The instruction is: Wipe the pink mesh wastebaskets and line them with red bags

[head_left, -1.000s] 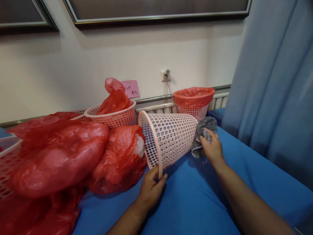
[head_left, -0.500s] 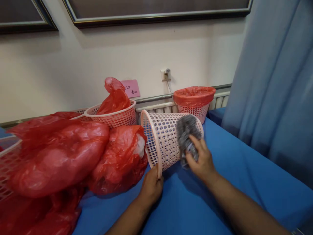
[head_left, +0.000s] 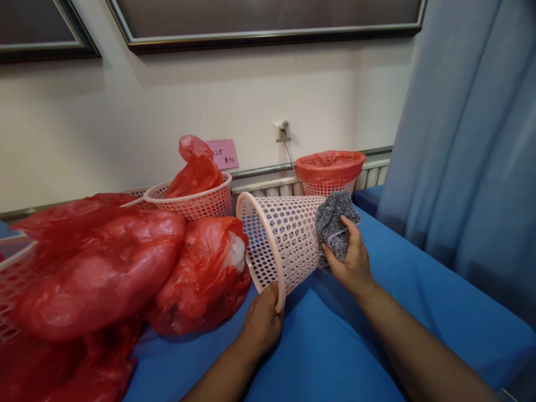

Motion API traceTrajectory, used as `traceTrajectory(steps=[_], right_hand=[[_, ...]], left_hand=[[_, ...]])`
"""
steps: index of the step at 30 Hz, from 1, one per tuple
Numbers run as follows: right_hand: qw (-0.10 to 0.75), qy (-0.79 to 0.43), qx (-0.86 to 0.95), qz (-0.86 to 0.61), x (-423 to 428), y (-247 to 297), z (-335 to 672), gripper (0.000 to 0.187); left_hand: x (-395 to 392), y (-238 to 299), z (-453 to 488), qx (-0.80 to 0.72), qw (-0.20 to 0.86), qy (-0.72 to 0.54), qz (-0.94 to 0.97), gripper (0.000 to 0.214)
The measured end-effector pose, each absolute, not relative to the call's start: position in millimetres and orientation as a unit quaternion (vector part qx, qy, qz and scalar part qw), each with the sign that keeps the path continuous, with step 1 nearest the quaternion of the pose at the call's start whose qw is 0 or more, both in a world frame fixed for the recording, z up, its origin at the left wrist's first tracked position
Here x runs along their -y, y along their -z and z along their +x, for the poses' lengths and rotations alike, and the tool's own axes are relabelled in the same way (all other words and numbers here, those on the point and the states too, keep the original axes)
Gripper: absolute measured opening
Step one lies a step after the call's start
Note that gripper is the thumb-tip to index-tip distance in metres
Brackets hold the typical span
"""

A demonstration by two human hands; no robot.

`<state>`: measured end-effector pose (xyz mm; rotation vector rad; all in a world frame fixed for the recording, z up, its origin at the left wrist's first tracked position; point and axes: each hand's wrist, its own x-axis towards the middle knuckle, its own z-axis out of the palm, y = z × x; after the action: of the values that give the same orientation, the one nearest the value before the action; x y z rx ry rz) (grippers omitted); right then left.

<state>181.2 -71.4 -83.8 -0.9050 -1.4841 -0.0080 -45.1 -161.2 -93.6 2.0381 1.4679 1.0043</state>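
A pale pink perforated plastic wastebasket [head_left: 293, 234] lies on its side over the blue-covered surface, its mouth turned to the left. My left hand [head_left: 263, 321] is closed on the lower part of its rim. At the basket's base end, my right hand [head_left: 349, 254] grips a grey speckled cloth [head_left: 333, 220] and presses it against the basket. The cloth covers much of the base. Left of the basket mouth sits a bunched red plastic bag [head_left: 201, 273] with something white showing at its side.
Behind stand a wastebasket with a red liner [head_left: 330, 167] and another basket [head_left: 196, 204] with a red bag inside. More red bags [head_left: 104, 262] pile up at left. A blue curtain [head_left: 460, 128] hangs right; a wall socket [head_left: 282, 131] has a plug in it.
My right hand has moved the cloth from the basket's side to its base end. The basket has turned slightly, its lower rim shifting right with my left hand.
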Motion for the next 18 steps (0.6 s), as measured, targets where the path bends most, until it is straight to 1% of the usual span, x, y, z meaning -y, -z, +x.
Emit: traceTrajectory(steps=[2, 3, 4, 6, 8, 10, 13, 16, 18], right_hand=[[0.684, -0.026, 0.616, -0.390, 74, 84, 175, 0.084], [0.694, -0.049, 0.600, -0.395, 75, 85, 173, 0.088], [0.697, -0.068, 0.586, -0.407, 75, 85, 172, 0.085], [0.688, -0.081, 0.573, -0.438, 74, 85, 172, 0.070], [0.668, -0.061, 0.578, -0.465, 71, 84, 175, 0.054], [0.651, -0.025, 0.585, -0.483, 69, 84, 180, 0.048], [0.620, -0.005, 0.637, -0.459, 70, 83, 182, 0.048], [0.606, -0.008, 0.699, -0.380, 79, 82, 177, 0.060], [0.599, 0.022, 0.731, -0.326, 90, 81, 170, 0.066]], left_hand=[[160, 95, -45, -0.542, 0.208, -0.327, 0.746, 0.035], [160, 96, -46, -0.547, 0.205, -0.314, 0.748, 0.035], [160, 97, -46, -0.550, 0.204, -0.311, 0.748, 0.034], [159, 99, -46, -0.546, 0.207, -0.314, 0.749, 0.034], [159, 100, -46, -0.538, 0.211, -0.322, 0.750, 0.033], [160, 100, -45, -0.536, 0.214, -0.326, 0.749, 0.033], [160, 100, -44, -0.541, 0.211, -0.321, 0.748, 0.034], [159, 99, -43, -0.552, 0.202, -0.304, 0.750, 0.037], [160, 97, -41, -0.560, 0.197, -0.300, 0.747, 0.035]])
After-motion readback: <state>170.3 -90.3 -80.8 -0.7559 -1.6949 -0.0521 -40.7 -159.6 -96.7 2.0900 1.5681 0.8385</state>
